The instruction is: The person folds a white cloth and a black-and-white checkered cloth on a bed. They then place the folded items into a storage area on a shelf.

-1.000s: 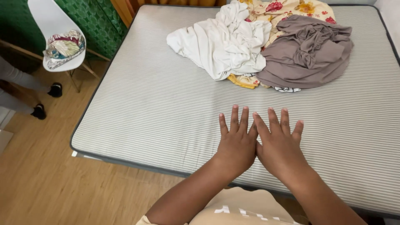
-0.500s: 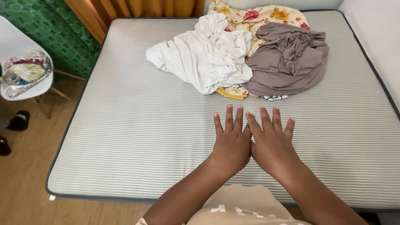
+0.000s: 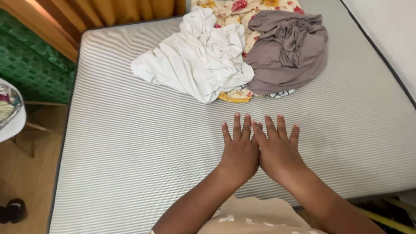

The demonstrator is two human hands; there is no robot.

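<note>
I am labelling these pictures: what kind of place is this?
Probably a bedroom at home: a bare striped mattress, crumpled clothes piled on it, and curtains behind. Both hands lie flat on the mattress.

Bright, even daylight; soft shadows, sharp, no glare

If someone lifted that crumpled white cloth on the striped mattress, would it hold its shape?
Probably not: the crumpled white cloth lies in soft folds, so it would likely hang limp. It looks thin, so probably light. It overlaps the floral yellow fabric, which might drag along. Both hands, left hand and right hand, rest flat on the mattress.
</note>
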